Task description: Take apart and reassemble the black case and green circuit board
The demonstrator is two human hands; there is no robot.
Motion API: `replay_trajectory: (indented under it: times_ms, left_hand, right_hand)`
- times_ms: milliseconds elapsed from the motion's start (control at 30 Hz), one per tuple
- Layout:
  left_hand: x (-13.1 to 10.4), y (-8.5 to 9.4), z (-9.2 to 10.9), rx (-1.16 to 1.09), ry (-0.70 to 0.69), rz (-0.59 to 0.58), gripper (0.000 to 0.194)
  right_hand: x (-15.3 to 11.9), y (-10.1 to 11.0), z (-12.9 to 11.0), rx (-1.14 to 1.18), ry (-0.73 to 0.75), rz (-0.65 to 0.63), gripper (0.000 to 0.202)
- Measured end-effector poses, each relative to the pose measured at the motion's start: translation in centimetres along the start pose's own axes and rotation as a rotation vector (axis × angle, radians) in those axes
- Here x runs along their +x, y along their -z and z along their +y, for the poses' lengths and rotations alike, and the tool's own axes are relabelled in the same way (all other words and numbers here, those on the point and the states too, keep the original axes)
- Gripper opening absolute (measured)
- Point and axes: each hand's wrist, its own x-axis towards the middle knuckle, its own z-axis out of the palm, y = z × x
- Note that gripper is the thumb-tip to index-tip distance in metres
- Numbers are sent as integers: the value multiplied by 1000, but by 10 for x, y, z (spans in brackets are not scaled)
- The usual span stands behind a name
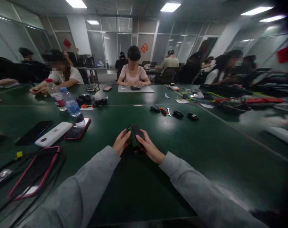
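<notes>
Between my two hands, above the near middle of the green table [200,142], is a small black boxy device with a green circuit board [134,141] showing on its left side. My left hand [121,141] grips its left edge, thumb on the board side. Around the right edge my right hand [150,145] is closed, with its thumb across the dark top face. The device is tilted, and its underside is hidden. Farther up the table lie a red-and-black tool [163,110], a small wrench [168,111] and black parts [178,114].
Phones [77,129], a white power bank [54,134] and black cables [56,177] lie at left, with two water bottles [71,103] behind them. Cables and tools [210,96] clutter the far right. A person [133,71] sits opposite at a white mat [146,89]; others sit around.
</notes>
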Motion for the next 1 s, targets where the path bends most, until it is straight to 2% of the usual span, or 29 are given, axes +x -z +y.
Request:
replay_trajectory:
  times_ms: [133,233,433,733,1000]
  left_hand:
    - [-8,-10,-3,33,42,-9,42]
    - [-12,-14,-3,53,54,-32,45]
    - [-12,-14,0,66,79,-3,50]
    - [-9,-8,-4,64,71,-30,49]
    - [-8,-7,-3,65,71,-5,45]
  right_hand:
    - [0,2,2,-142,137,84,56]
    - [0,2,4,-257,225,90,53]
    - [1,-1,8,-427,373,131,47]
    - [-3,1,3,-466,353,109,46]
    - [-1,3,5,-527,389,92,46]
